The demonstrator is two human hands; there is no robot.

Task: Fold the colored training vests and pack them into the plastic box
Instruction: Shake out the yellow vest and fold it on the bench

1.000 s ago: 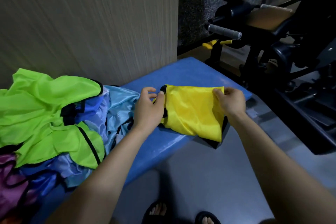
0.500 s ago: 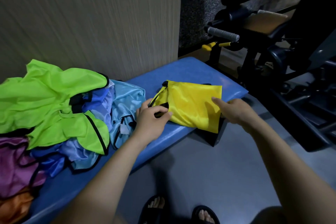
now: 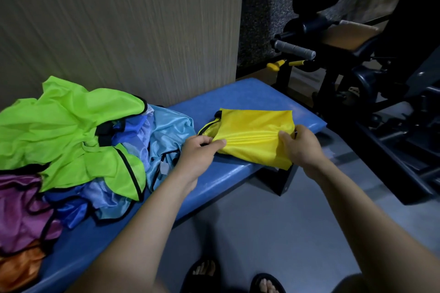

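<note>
Now both hands have come from the far edge of the yellow vest [image 3: 256,131] to its near edge on the blue bench [image 3: 262,93]: the left hand [image 3: 198,153] pinches one corner, the right hand [image 3: 301,147] grips the other, likely for another fold. Beside it wait the unfolded green vest [image 3: 71,126] and others; no plastic box is in view.

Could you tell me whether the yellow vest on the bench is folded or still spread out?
Folded: the yellow vest lies as a compact rectangle, layers doubled, both hands pinching its near edge.

Gym, black exercise machine [image 3: 357,83] with padded rollers, blue padded bench [image 3: 250,95]
</note>
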